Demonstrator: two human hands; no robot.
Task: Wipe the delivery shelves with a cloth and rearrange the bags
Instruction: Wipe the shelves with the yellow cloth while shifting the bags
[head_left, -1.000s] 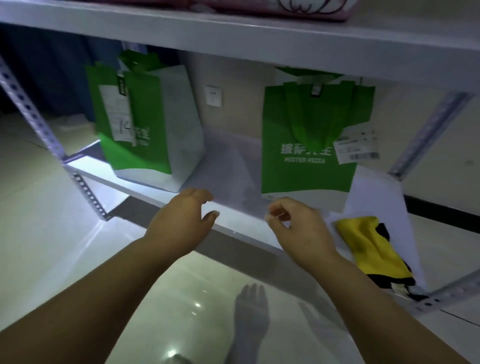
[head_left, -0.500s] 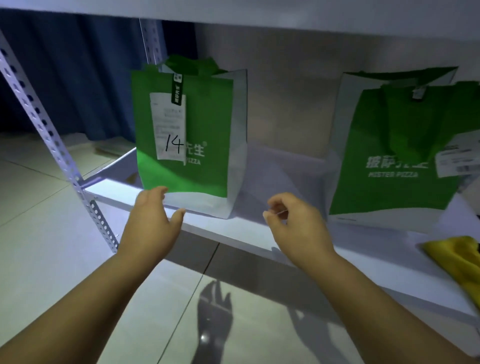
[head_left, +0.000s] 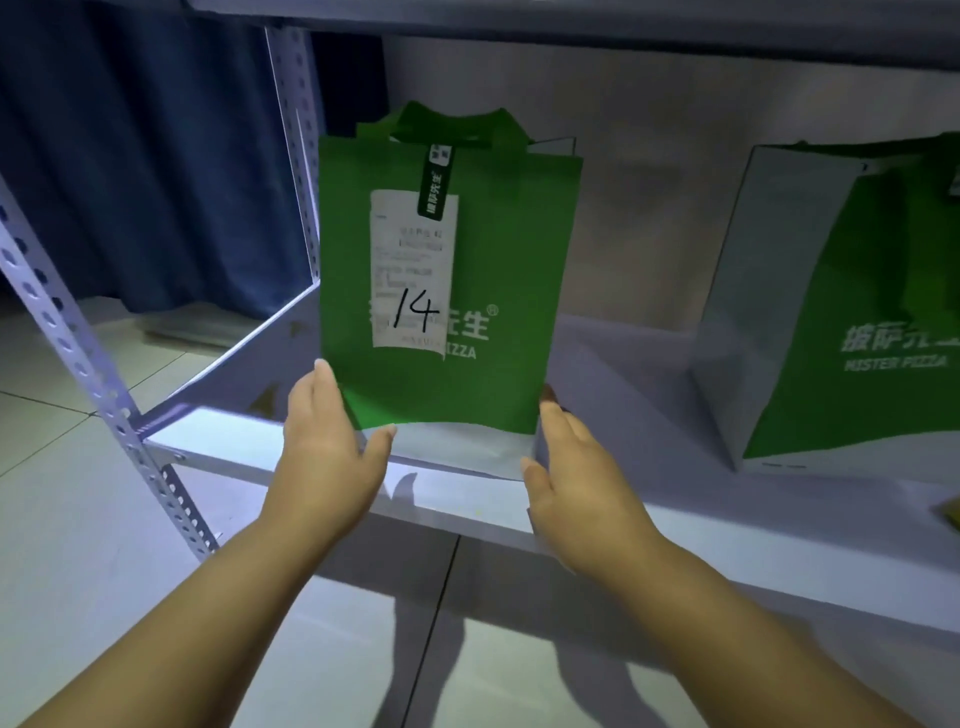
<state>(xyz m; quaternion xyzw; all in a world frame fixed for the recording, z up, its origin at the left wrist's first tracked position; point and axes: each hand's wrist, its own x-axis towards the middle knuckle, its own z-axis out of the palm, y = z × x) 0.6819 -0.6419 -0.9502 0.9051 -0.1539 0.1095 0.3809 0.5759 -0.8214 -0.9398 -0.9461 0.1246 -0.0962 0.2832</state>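
Observation:
A green and white delivery bag (head_left: 493, 260) with a receipt marked "14" stands upright near the left end of the white shelf board (head_left: 675, 499). My left hand (head_left: 327, 447) lies flat against the bag's lower left side, thumb at its front bottom edge. My right hand (head_left: 576, 478) presses the lower right side with straight fingers. A second green bag (head_left: 857, 312) stands further right on the same shelf. Only a sliver of the yellow cloth (head_left: 953, 512) shows at the right edge.
A perforated metal upright (head_left: 78, 353) rises at the left front corner, another upright (head_left: 296, 156) at the back. The upper shelf (head_left: 623, 21) hangs close above the bags. A blue curtain (head_left: 145, 156) is behind, and tiled floor (head_left: 78, 571) below.
The view has swung left and closer to the "14" bag. Both hands moved from the shelf's front edge onto the two sides of the bag's base, and the right hand's fingers uncurled.

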